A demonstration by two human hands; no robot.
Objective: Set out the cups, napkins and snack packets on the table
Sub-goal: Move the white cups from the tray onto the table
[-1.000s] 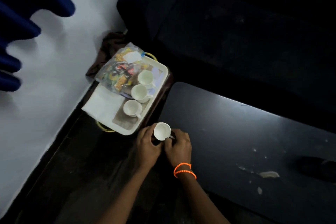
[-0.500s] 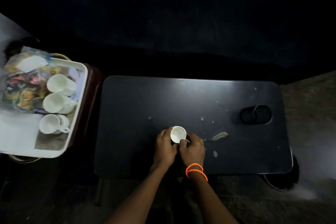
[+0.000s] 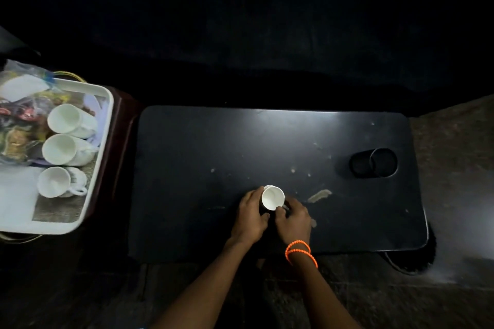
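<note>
Left hand (image 3: 250, 215) and right hand (image 3: 293, 218), orange bead bracelets (image 3: 300, 251) on wrist, both clasp small white ceramic cup (image 3: 272, 197) over black rectangular table (image 3: 203, 147). Far left of hands: white plastic tray (image 3: 103, 125) holding three white cups (image 3: 62, 151), clear snack-packet bag (image 3: 20, 120), white napkins (image 3: 16, 195).

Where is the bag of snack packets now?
The bag of snack packets lies in the white tray, far left of the head view, beside three cups.

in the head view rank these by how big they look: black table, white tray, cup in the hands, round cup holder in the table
1. black table
2. white tray, partly cut off at the left edge
3. and 4. round cup holder and the cup held by both hands: the holder looks a little wider, but the cup is partly covered, so this is unsure.
</note>
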